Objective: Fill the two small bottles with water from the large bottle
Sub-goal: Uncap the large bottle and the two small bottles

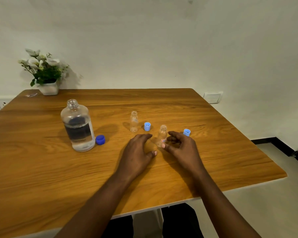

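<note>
- Three clear bottles stand upright on the desk [213, 152], all uncapped.
- Far left, back edge: white pot of flowers [49, 89].
- Large bottle [77, 126], left side: round shoulders, threaded neck, water to well over half. Its label faces away and shows dark through the water, unreadable.
- Dark blue cap [100, 140] just beside its base, on the right.
- First small bottle [133, 121], centre, apart from both hands: looks empty, faint label, print not legible.
- Light blue cap [147, 126] just right of it, open end up.
- Left hand [136, 152]: palm down, fingers relaxed, nothing held. Cannot tell if it rests on the desk or hovers.
- Second small bottle [162, 135], between the hands: looks empty, red-and-blue label low on the body, too small to read. Base partly hidden by the right thumb.
- Right hand [180, 145]: fingers curled beside that bottle, thumb tip at its base. Cannot tell if it actually grips.
- Second light blue cap [186, 132], right, partly behind those fingers.
</note>
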